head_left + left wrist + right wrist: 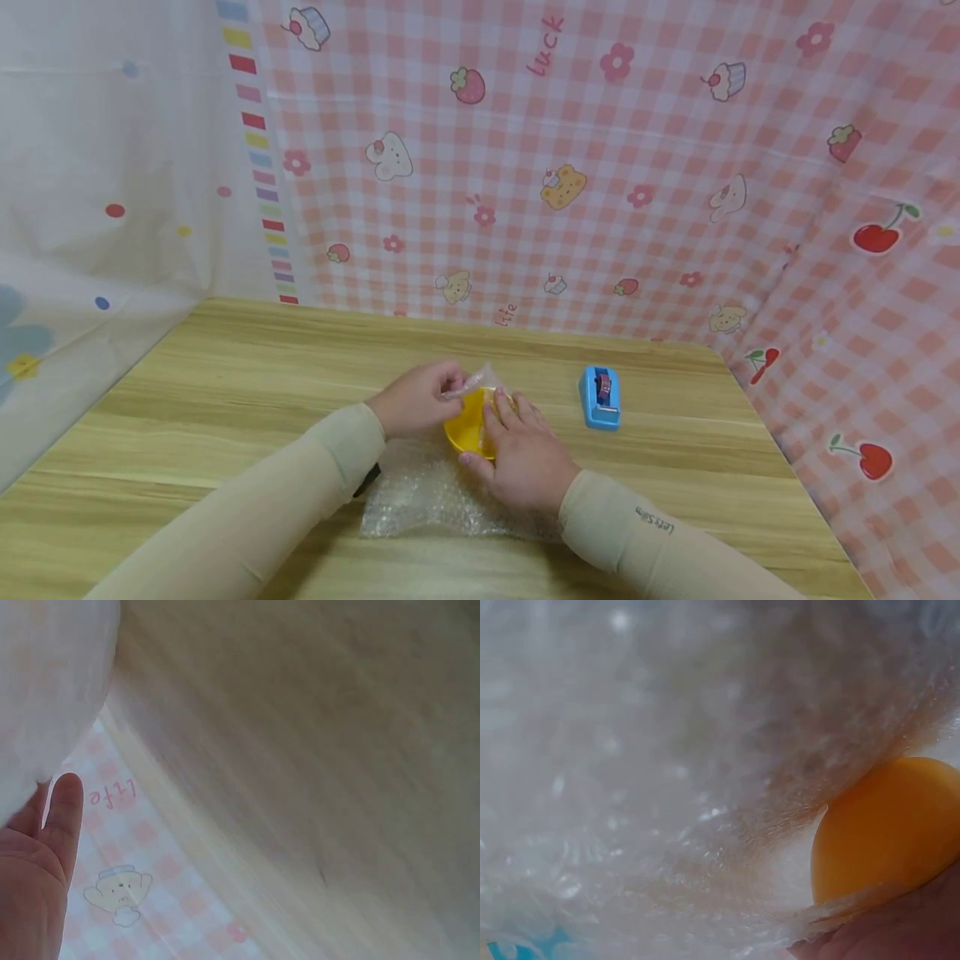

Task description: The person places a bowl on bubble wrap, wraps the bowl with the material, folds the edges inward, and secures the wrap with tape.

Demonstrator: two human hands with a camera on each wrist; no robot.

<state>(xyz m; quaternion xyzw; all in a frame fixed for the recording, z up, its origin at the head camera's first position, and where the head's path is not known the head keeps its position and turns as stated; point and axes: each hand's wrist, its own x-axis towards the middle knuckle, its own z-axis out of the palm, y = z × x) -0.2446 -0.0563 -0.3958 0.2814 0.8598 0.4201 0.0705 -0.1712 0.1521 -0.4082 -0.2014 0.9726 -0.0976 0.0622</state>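
A yellow bowl (467, 423) sits on a sheet of clear bubble wrap (427, 500) in the middle of the table. Between thumb and fingers, my left hand (420, 400) pinches a raised edge of the wrap at the bowl's far left side. My right hand (525, 454) lies with extended fingers over a flap of wrap folded onto the bowl's right part. Close up in the right wrist view, the bowl's rounded side (889, 832) shows beside the blurred wrap (630, 787). Part of the bowl is hidden under the right hand and wrap.
A blue tape dispenser (601, 398) with a roll in it stands right of the hands on the wood-grain table (247, 367). Behind the table hangs a pink checked cloth (510, 150). Something small and black (367, 481) shows beside the left forearm.
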